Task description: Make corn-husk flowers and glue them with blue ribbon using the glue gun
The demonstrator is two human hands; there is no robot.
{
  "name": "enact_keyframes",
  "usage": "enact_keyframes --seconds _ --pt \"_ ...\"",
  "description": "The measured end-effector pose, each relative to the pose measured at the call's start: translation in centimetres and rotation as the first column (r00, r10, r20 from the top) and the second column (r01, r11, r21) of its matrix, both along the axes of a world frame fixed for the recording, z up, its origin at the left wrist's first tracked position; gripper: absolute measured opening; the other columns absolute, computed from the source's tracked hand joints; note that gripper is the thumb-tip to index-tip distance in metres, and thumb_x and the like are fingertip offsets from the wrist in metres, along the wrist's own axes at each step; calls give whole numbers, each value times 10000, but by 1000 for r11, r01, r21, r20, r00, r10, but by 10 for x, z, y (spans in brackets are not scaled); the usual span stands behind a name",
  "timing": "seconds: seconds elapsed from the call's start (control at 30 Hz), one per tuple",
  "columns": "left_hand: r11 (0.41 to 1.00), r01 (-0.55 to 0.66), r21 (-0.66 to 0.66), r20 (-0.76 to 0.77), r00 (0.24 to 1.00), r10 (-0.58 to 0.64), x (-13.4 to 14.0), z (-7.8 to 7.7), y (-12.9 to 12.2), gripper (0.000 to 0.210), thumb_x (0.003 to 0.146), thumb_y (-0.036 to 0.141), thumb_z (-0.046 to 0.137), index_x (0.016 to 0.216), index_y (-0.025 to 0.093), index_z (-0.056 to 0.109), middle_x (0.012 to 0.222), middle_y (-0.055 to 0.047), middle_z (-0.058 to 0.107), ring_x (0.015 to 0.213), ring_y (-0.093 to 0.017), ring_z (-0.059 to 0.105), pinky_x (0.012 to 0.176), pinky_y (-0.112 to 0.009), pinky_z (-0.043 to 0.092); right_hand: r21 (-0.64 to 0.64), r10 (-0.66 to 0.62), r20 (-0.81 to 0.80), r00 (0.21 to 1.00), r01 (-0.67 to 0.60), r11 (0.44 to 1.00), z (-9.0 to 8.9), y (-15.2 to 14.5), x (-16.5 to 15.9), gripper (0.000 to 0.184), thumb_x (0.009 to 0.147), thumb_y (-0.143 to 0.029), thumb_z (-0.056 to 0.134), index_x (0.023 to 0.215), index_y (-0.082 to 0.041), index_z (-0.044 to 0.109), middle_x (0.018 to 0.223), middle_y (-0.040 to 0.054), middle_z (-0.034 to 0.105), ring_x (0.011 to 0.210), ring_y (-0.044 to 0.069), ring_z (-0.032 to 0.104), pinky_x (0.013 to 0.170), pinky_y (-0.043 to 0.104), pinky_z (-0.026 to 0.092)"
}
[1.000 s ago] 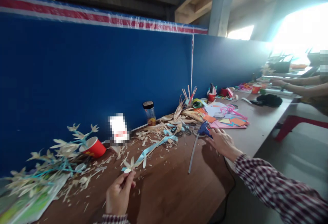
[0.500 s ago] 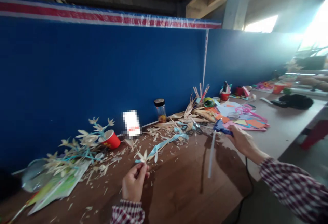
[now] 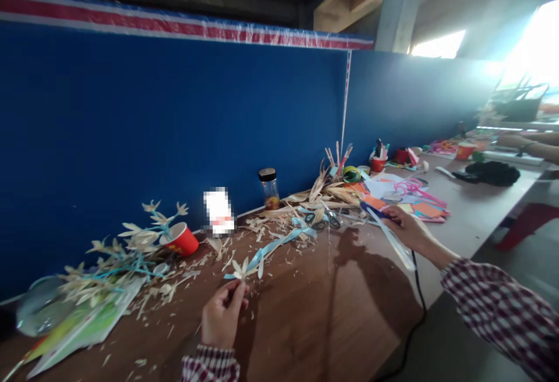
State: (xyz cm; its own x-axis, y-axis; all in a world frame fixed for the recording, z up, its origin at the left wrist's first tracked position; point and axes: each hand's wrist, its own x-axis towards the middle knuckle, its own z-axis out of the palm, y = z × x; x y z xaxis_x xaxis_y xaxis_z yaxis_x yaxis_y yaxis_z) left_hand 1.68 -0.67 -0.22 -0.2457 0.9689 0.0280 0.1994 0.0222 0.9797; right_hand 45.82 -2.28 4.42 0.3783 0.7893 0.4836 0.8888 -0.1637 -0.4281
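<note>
Between thumb and fingers, my left hand point(image 3: 223, 312) pinches a small pale corn-husk flower point(image 3: 240, 268), its petals pointing up. My right hand point(image 3: 406, 227) is wrapped round a blue hot glue gun point(image 3: 374, 211), held above the table at the right. A long translucent glue stick point(image 3: 393, 241) runs from the gun, slanting down to the right, and a black cord point(image 3: 419, 289) hangs below the hand. Just beyond the flower, a light blue ribbon point(image 3: 273, 249) lies across the brown table point(image 3: 301, 306).
Husk scraps point(image 3: 257, 230) litter the table. At left, husk flowers on blue stems point(image 3: 131, 260) lean by a red paper cup point(image 3: 182, 239). Behind are a lidded jar point(image 3: 269, 190), scissors point(image 3: 334, 219) and coloured paper point(image 3: 425, 210). Another person's arms point(image 3: 533, 144) show at far right.
The glue gun has turned in my right hand, so its glue stick swings from hanging down to slanting right. My left hand still pinches the flower. The view has shifted slightly.
</note>
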Motion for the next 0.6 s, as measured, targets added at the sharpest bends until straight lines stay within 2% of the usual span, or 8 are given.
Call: enact_keyframes --seconds 0.1,0.2,0.33,0.4,0.6 --pt "1000 0 14 -4 1000 0 1 0 0 522 542 603 570 755 132 642 610 -58 674 438 -158 575 355 -232 441 -40 68 -28 997 -69 997 9 -12 3 176 719 -248 576 891 -216 557 827 66 638 765 204 582 640 280 389" --pt "1000 -3 11 -18 1000 4 1 1 0 534 543 615 561 756 132 640 615 -62 673 432 -158 569 336 -232 429 -8 84 -130 988 -86 996 13 -18 8 159 733 -232 554 891 -216 559 849 76 628 790 212 572 674 299 394" --pt "1000 7 20 -18 1000 -6 0 0 0 526 542 610 565 745 130 641 602 -53 668 425 -149 558 327 -222 412 13 54 -199 979 -52 999 14 -18 14 171 766 -246 505 898 -160 570 758 74 625 662 180 571 603 284 419" --pt "1000 3 25 0 1000 -3 -1 -1 1 509 542 592 579 748 130 637 603 -48 667 422 -143 552 336 -221 416 30 38 -209 977 -32 999 17 -18 14 201 769 -254 505 923 -142 568 762 79 626 653 173 567 598 279 422" --pt "999 25 21 -2 1000 -25 -3 -4 2 473 557 565 593 745 134 639 549 -31 651 409 -141 552 362 -221 429 86 56 -170 984 -42 995 34 -26 4 142 755 -218 536 885 -174 572 833 66 631 748 174 564 659 271 410"
